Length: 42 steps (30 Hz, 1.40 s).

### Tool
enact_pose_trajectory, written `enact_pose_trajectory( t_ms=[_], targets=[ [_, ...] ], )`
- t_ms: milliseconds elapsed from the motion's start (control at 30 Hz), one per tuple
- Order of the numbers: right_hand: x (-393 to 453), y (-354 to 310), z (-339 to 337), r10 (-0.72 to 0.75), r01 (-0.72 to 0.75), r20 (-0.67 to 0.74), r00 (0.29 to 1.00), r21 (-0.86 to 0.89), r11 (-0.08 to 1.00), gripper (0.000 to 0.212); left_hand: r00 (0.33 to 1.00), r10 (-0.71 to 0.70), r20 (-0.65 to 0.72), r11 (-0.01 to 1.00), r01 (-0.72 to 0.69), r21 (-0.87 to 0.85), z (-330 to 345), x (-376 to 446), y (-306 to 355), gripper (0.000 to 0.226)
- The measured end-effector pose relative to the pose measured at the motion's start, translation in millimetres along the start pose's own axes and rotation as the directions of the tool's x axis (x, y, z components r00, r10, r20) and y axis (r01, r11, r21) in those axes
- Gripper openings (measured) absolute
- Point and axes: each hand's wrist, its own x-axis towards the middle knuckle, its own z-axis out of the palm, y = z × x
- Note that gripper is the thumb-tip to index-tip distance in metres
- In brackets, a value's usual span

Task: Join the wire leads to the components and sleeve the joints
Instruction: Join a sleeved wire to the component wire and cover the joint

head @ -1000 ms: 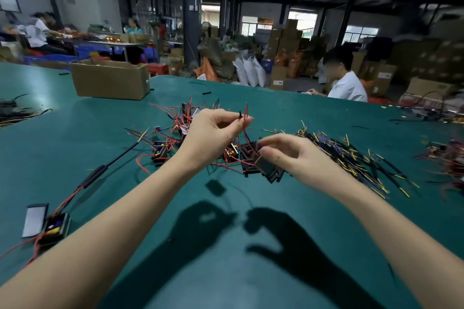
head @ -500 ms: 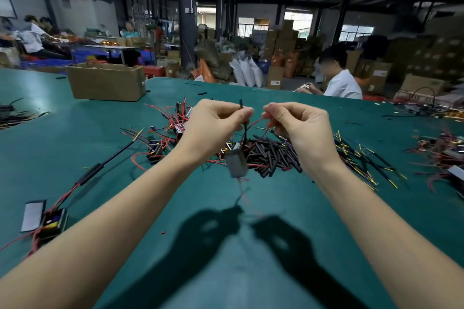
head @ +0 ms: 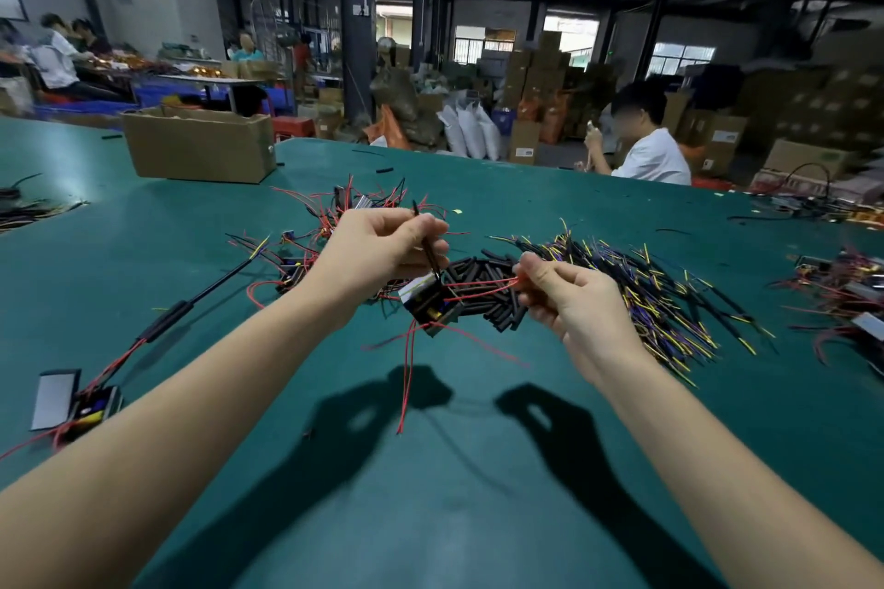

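Observation:
My left hand (head: 382, 249) pinches a thin black wire (head: 427, 249) that runs down to a small black component (head: 429, 304) hanging above the green table. Red leads trail from the component toward the table. My right hand (head: 569, 297) pinches the ends of two red leads (head: 483, 287) stretched sideways from the component. Behind it lies a heap of short black sleeves (head: 488, 287). A pile of black wires with yellow and purple tips (head: 636, 287) spreads to the right. More components with red leads (head: 335, 215) lie behind my left hand.
A joined, sleeved assembly (head: 91, 407) with a long black wire lies at the left. A cardboard box (head: 196, 148) stands at the back left. More wired parts (head: 851, 297) sit at the right edge. A person in white (head: 646, 148) sits beyond the table.
My hands have moved apart: the right one has drawn the red leads out to the right. The component now hangs tilted between both hands, higher and further right than before.

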Motion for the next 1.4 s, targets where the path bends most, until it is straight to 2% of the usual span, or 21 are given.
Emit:
enact_pose_trajectory(
  t_ms=[200,333,400,433,500,567,633,733,833,933,1033,1133,1200,1333,1400],
  targets=[
    [1,-1,6,-0.098,0.099,0.025,0.995,-0.04,0.994,0.015,0.993,-0.039,0.11,0.999,0.035,0.041,7,2,0,0.026],
    [5,0,10,-0.157,0.159,0.025,0.987,-0.118,0.98,0.019,0.973,-0.115,0.202,0.992,0.102,0.074,14,5,-8,0.03],
    [6,5,10,-0.04,0.045,0.044,0.998,-0.122,0.992,0.02,0.974,-0.133,0.182,0.988,0.117,0.099,16,7,-14,0.03],
    [7,9,9,0.077,-0.072,0.067,0.995,-0.086,0.994,0.019,0.981,-0.131,0.145,0.986,0.114,0.118,17,7,-19,0.03],
    [7,16,5,0.301,-0.313,0.164,0.94,0.059,0.948,0.017,0.993,-0.099,0.064,0.982,0.087,0.169,17,7,-31,0.029],
    [8,25,-2,0.347,-0.394,0.258,0.902,0.162,0.904,0.021,0.998,-0.065,0.018,0.976,0.06,0.21,18,7,-44,0.029],
    [10,31,-5,0.32,-0.383,0.3,0.898,0.18,0.906,0.025,0.998,-0.054,0.022,0.973,0.048,0.228,18,7,-54,0.03],
    [15,39,-4,0.328,-0.386,0.296,0.897,0.165,0.908,0.015,0.997,-0.03,0.077,0.971,0.011,0.237,19,8,-64,0.031],
    [21,46,-1,0.354,-0.39,0.238,0.904,0.124,0.912,0.003,0.994,-0.036,0.1,0.978,0.014,0.21,19,8,-74,0.03],
    [22,53,1,0.323,-0.335,0.163,0.932,0.057,0.94,0.005,0.994,-0.054,0.091,0.978,0.034,0.204,19,7,-82,0.029],
    [20,58,7,0.175,-0.167,0.076,0.982,-0.108,0.98,0.009,0.999,-0.027,0.045,0.965,0.014,0.261,20,5,-88,0.028],
    [20,63,12,0.034,-0.035,-0.012,0.999,-0.246,0.969,0.011,1.0,0.02,-0.021,0.968,-0.014,0.252,23,4,-90,0.026],
    [20,64,12,0.02,-0.026,-0.024,1.0,-0.291,0.956,0.011,0.997,0.059,-0.056,0.966,-0.043,0.254,24,2,-91,0.025],
    [30,58,0,0.099,-0.065,0.094,0.991,-0.313,0.947,0.006,0.981,0.16,-0.114,0.932,-0.112,0.345,26,1,-98,0.023],
    [46,52,-11,0.057,-0.045,0.029,0.998,-0.301,0.952,0.007,0.974,0.189,-0.123,0.904,-0.123,0.409,25,3,-102,0.021]
  ],
)
